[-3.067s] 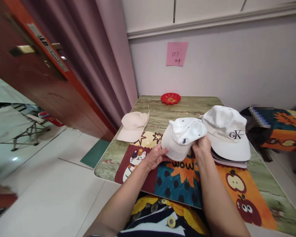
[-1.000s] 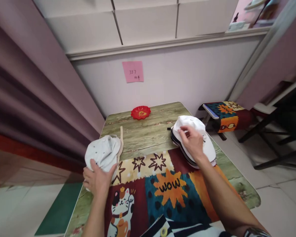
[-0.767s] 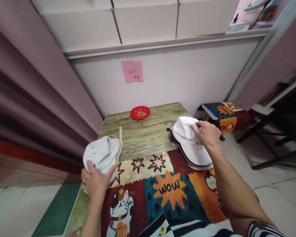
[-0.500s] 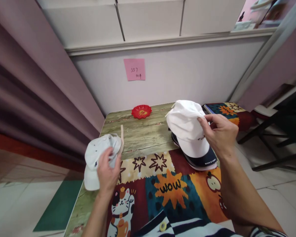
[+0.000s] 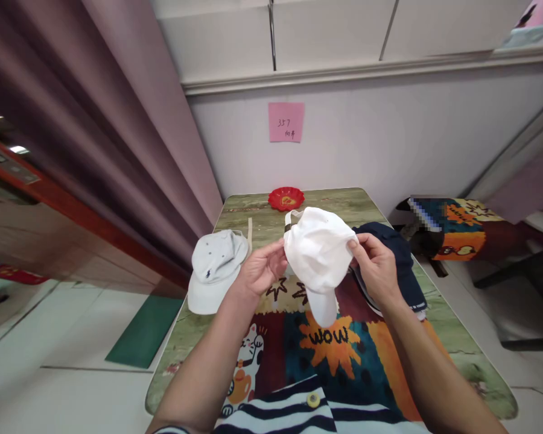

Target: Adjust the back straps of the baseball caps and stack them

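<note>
White cap held up between two hands, three caps plainly seen

Caps: 3 plain to see. Pale grey cap (image 5: 217,262), 1, left of centre, on table (image 5: 181,346); 1 beige strap (image 5: 250,232) sticks up behind it. White cap (image 5: 320,247), 1, centre of frame, raised over the table, brim pointing down. Navy cap (image 5: 394,244), 1, right of centre, lighter edges under it, number unclear. Red dish (image 5: 286,199), 1, upper middle, on table's far end. Pink note (image 5: 286,122), 1, on wall above.

Hands: 2. Left hand (image 5: 262,268) reaches up from lower left, palm partly showing, fingers loosely spread, tips at white cap's strap side. Right hand (image 5: 376,262) comes from lower right, narrow, thumb and fingers pinching the crown's right side.
</note>
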A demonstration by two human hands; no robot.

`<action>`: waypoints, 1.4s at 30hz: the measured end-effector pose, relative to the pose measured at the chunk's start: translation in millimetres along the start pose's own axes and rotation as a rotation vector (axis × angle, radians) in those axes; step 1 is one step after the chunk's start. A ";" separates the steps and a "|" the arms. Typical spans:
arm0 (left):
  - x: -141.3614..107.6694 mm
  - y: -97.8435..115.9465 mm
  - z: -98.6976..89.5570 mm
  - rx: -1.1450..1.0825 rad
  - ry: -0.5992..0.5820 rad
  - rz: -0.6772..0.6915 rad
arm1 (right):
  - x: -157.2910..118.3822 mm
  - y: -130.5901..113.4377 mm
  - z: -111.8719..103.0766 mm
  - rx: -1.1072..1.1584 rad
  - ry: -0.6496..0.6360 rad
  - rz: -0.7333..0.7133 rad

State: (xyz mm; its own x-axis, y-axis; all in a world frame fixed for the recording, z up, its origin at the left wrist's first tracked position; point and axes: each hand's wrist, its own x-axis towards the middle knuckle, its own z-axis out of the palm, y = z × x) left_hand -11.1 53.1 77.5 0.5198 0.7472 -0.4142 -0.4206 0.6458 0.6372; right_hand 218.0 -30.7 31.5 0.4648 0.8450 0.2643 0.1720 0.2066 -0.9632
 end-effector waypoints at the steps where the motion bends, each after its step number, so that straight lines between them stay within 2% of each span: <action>1: -0.9 2.9 2.7 0.014 0.001 0.051 | -2.7 2.7 5.8 0.019 0.006 -0.010; 5: -5.0 8.5 9.1 0.247 -0.058 0.312 | -19.5 18.9 17.8 0.041 -0.082 0.011; 7: -6.4 5.8 7.8 0.406 -0.079 0.364 | -25.6 25.3 14.4 -0.047 -0.089 0.054; 9: -6.7 -0.1 5.9 0.539 -0.080 0.374 | -26.1 22.6 8.5 -0.157 -0.011 0.035; 11: -6.2 -7.2 6.2 0.635 -0.074 0.373 | -20.6 8.7 5.7 -0.216 0.053 -0.094; 12: -6.0 -10.3 7.6 0.674 -0.080 0.369 | -16.2 -1.3 6.6 -0.234 0.042 -0.189; 15: -8.0 -14.8 13.8 0.765 -0.155 0.337 | -2.2 -30.0 18.4 -0.355 -0.156 -0.447; 17: -12.3 -13.0 15.5 0.784 -0.229 0.314 | 3.9 -38.4 28.7 -0.436 -0.298 -0.485; 20: -19.8 -7.4 9.4 0.719 -0.398 0.240 | 5.9 -32.3 37.5 -0.399 -0.434 -0.341; 22: -21.4 -5.9 1.5 0.614 -0.541 0.168 | 4.1 -23.5 37.5 -0.265 -0.488 -0.178; 24: -18.3 -7.9 -5.7 0.508 -0.618 0.124 | 1.6 -16.9 35.0 -0.124 -0.517 -0.058; 26: -12.1 -12.4 -9.6 0.470 -0.584 0.115 | -0.3 -14.0 32.3 -0.039 -0.525 -0.009; 31: -0.4 -22.0 -5.5 0.619 -0.367 0.158 | -1.7 -13.9 28.6 -0.025 -0.500 -0.037; 39: -1.2 -28.5 2.6 0.565 -0.231 0.254 | -5.8 -23.6 32.6 -0.113 -0.513 -0.142; 42: -4.0 -24.8 1.7 0.516 -0.210 0.294 | -4.8 -19.5 30.1 -0.132 -0.510 -0.110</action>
State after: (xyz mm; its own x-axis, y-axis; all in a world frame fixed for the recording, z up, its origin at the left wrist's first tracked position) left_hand -1.5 33.8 64.5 0.5943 0.8012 -0.0706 -0.1827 0.2200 0.9582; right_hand 186.2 -23.9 47.5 -0.0375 0.9610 0.2740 0.3189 0.2713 -0.9081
